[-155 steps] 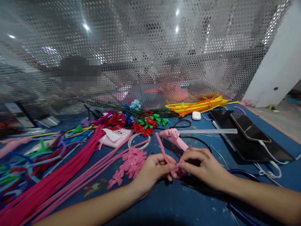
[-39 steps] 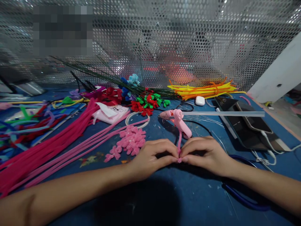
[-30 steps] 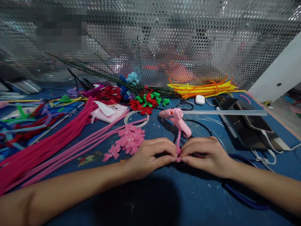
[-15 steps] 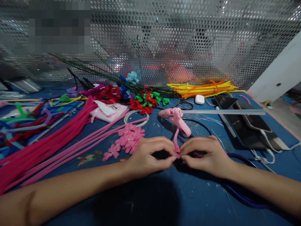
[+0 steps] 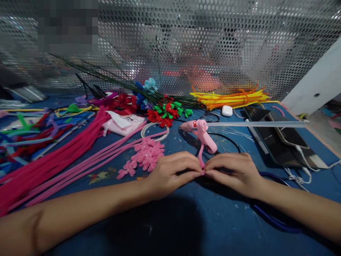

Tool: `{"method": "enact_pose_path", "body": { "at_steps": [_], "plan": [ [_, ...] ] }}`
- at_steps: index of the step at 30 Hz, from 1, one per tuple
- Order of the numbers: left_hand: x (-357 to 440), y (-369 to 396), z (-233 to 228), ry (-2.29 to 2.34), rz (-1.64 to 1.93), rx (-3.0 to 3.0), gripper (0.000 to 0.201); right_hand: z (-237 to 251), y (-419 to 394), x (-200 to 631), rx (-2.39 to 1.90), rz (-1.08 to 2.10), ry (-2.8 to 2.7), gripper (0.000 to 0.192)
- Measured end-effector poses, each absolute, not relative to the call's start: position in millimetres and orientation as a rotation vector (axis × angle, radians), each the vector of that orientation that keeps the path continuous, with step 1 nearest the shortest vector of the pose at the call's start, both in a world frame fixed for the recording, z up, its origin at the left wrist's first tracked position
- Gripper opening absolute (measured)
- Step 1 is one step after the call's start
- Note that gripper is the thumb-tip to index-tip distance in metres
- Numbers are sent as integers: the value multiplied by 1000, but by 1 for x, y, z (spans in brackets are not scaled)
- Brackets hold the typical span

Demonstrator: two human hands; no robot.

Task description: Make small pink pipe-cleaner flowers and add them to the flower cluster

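Head view: low in the middle of the frame, the left hand point(image 5: 170, 173) and right hand point(image 5: 232, 172) meet fingertip to fingertip, both pinching 1 small pink fuzzy stick point(image 5: 201, 161). It rises just above the blue tabletop point(image 5: 218, 227). A pink glue gun point(image 5: 204, 135) lies right behind.

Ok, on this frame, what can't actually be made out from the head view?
- The pink pipe cleaner: its lower end is pinched between the left hand and right hand, so the shape there is hidden.
- The phone screen is dark; nothing readable.
- Upper left: a pixelated patch hides what is behind.
- Things behind the perforated screen are only blurs.
- The dark pink pipe cleaner bundle is cut off by the left edge.
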State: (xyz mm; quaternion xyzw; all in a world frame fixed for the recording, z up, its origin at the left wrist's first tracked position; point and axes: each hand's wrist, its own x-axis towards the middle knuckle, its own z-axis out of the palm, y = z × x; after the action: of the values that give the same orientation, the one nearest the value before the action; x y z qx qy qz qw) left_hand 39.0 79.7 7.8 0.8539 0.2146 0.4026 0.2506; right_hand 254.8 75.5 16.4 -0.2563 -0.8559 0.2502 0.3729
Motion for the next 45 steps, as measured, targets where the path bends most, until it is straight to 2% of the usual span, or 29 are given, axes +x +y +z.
{"method": "enact_pose_path", "body": {
  "at_steps": [21, 28, 33, 37, 42, 45],
  "plan": [
    [45, 79, 15, 670, 1028, 2094, 5, 17, 80, 249, -862, 1206, -2031, 5],
    [47, 77, 11, 762, 1032, 2016, 8, 15, 79, 248, -881, 1092, -2046, 6],
    [49, 75, 5, 809, 1076, 2043, 11, 17, 75, 245, -891, 880, -2100, 10],
    [50, 75, 5, 848, 1086, 2022, 7, 20, 70, 244, -886, 714, -2109, 10],
    [49, 73, 6, 937, 1036, 1854, 2, 20, 67, 244, -970, 667, -2057, 10],
    [50, 72, 4, 950, 1025, 1640, 13, 19, 68, 244, -1016, 669, -2028, 8]
  ]
}}
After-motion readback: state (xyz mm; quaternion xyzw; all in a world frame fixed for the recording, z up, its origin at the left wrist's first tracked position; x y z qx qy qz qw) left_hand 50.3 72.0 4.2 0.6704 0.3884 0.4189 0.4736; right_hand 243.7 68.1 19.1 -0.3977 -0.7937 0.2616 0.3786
